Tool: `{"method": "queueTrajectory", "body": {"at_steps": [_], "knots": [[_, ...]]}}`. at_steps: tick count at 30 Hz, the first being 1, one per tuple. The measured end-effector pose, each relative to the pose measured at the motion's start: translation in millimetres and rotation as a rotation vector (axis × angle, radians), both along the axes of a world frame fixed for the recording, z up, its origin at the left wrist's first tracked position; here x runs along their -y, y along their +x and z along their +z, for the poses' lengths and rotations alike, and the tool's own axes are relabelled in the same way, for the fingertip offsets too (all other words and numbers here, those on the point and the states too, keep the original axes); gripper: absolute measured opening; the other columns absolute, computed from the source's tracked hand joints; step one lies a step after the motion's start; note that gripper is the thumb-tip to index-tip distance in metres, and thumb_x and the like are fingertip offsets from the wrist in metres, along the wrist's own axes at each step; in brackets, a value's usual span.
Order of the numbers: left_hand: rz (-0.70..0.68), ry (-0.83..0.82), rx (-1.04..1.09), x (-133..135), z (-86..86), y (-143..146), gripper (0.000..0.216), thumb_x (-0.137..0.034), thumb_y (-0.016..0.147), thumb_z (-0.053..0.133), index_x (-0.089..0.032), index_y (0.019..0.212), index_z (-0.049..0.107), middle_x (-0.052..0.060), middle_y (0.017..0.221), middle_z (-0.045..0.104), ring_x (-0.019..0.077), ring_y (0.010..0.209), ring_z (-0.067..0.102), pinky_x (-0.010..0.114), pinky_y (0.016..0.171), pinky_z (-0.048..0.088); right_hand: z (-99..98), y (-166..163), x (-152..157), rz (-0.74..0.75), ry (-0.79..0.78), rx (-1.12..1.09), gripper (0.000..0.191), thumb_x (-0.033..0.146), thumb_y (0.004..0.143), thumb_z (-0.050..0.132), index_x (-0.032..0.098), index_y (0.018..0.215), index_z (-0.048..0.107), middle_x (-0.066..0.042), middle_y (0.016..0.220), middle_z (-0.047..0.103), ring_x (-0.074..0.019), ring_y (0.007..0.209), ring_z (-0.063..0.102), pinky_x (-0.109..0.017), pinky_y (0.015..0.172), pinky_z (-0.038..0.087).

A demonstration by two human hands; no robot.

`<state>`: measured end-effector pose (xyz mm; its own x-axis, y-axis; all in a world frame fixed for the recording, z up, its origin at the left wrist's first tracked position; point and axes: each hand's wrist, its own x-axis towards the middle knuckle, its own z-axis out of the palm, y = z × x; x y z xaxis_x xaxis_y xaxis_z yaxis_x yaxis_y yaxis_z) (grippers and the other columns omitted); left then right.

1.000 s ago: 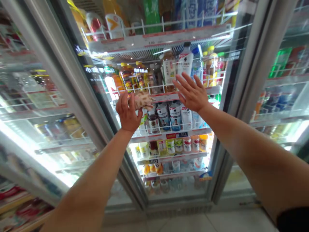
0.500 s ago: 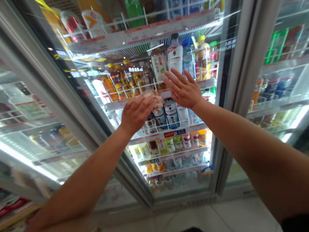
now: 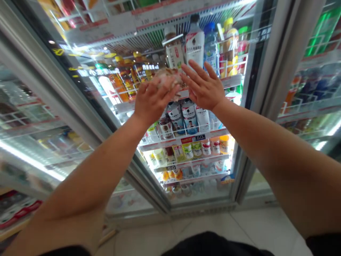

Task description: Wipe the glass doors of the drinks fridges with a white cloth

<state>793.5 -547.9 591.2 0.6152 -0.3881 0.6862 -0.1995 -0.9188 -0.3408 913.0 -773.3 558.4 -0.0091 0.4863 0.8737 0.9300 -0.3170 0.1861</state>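
Observation:
My left hand (image 3: 150,101) presses a crumpled, pale brown-and-white cloth (image 3: 172,76) to the glass door (image 3: 197,197) of a drinks fridge. Its fingers bend over the cloth and hide part of it. Just to the right, my right hand (image 3: 206,87) lies with spread fingers at the same glass, holding nothing. Between and below the hands, bottles with black caps and white-blue labels (image 3: 189,117) show through the pane. A taller white-labelled bottle (image 3: 195,44) stands on the shelf behind the right fingertips.
Metal door frames (image 3: 103,124) run down both sides, with neighbouring fridge doors beyond. Wire shelves with price strips (image 3: 213,135) hold rows of drinks behind the glass. At lower left is a rack with red-edged items (image 3: 21,213). Pale floor tiles (image 3: 141,238) lie below.
The cloth under my left hand has moved up across the glass, and more of it shows. My right hand stays spread in nearly the same place. The view has tilted down slightly.

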Motion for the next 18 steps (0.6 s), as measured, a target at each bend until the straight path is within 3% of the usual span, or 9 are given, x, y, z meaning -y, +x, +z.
{"method": "queueTrajectory", "body": {"at_steps": [4, 6, 8, 11, 13, 15, 18], "knots": [[0.026, -0.141, 0.388, -55, 54.9, 12, 0.052, -0.052, 0.102, 0.028, -0.033, 0.148, 0.042, -0.016, 0.164, 0.023, 0.0164, 0.154, 0.004, 0.053, 0.129, -0.001, 0.5, 0, 0, 0.016, -0.015, -0.007, 0.063, 0.026, 0.093, 0.045, 0.036, 0.154, 0.036, 0.003, 0.161, 0.038, -0.0294, 0.156, 0.018, -0.068, 0.126, 0.008], [0.032, -0.205, 0.5, -74, 68.3, 18, 0.056, -0.052, 0.1, 0.036, -0.029, 0.151, 0.037, -0.016, 0.165, 0.019, 0.0146, 0.154, -0.012, 0.047, 0.128, -0.009, 0.6, 0, 1, 0.02, -0.02, -0.003, 0.062, 0.025, 0.094, 0.044, 0.035, 0.155, 0.036, 0.003, 0.162, 0.037, -0.0291, 0.156, 0.018, -0.068, 0.126, 0.006], [0.071, -0.247, 0.518, -73, 58.4, 21, 0.058, -0.049, 0.099, 0.038, -0.029, 0.153, 0.033, -0.016, 0.165, 0.018, 0.0152, 0.153, -0.014, 0.046, 0.128, -0.012, 0.6, 0, 1, 0.019, -0.017, 0.001, 0.061, 0.026, 0.095, 0.043, 0.035, 0.155, 0.036, 0.004, 0.163, 0.035, -0.0284, 0.156, 0.017, -0.067, 0.126, 0.005], [0.072, -0.234, 0.333, -44, 20.8, 13, 0.051, -0.047, 0.101, 0.034, -0.036, 0.15, 0.042, -0.015, 0.164, 0.026, 0.0199, 0.154, 0.006, 0.053, 0.128, -0.004, 0.9, -1, 1, 0.007, -0.02, 0.002, 0.062, 0.027, 0.094, 0.044, 0.035, 0.155, 0.036, 0.004, 0.163, 0.035, -0.0281, 0.157, 0.017, -0.067, 0.126, 0.004], [0.032, -0.133, 0.141, -29, 7.7, 4, 0.047, -0.049, 0.101, 0.032, -0.038, 0.144, 0.049, -0.013, 0.16, 0.036, 0.0224, 0.152, 0.02, 0.056, 0.127, 0.005, 1.5, -2, 1, -0.005, -0.03, -0.005, 0.061, 0.028, 0.094, 0.044, 0.034, 0.155, 0.036, 0.004, 0.163, 0.034, -0.0285, 0.157, 0.016, -0.067, 0.126, 0.004], [0.023, 0.009, 0.105, -35, 18.2, 0, 0.047, -0.049, 0.102, 0.029, -0.037, 0.143, 0.051, -0.012, 0.159, 0.037, 0.0204, 0.151, 0.023, 0.053, 0.128, 0.007, 2.2, -3, 2, -0.012, -0.036, -0.015, 0.06, 0.029, 0.095, 0.042, 0.034, 0.155, 0.035, 0.005, 0.163, 0.033, -0.0287, 0.156, 0.016, -0.067, 0.125, 0.003], [0.035, 0.141, 0.426, -76, 63.3, 8, 0.049, -0.043, 0.104, 0.028, -0.031, 0.148, 0.044, -0.014, 0.162, 0.031, 0.009, 0.154, 0.002, 0.036, 0.129, -0.01, 3.0, -4, 2, -0.01, -0.039, -0.026, 0.059, 0.03, 0.096, 0.039, 0.035, 0.154, 0.036, 0.006, 0.163, 0.033, -0.0282, 0.156, 0.016, -0.064, 0.126, 0.003]]}}
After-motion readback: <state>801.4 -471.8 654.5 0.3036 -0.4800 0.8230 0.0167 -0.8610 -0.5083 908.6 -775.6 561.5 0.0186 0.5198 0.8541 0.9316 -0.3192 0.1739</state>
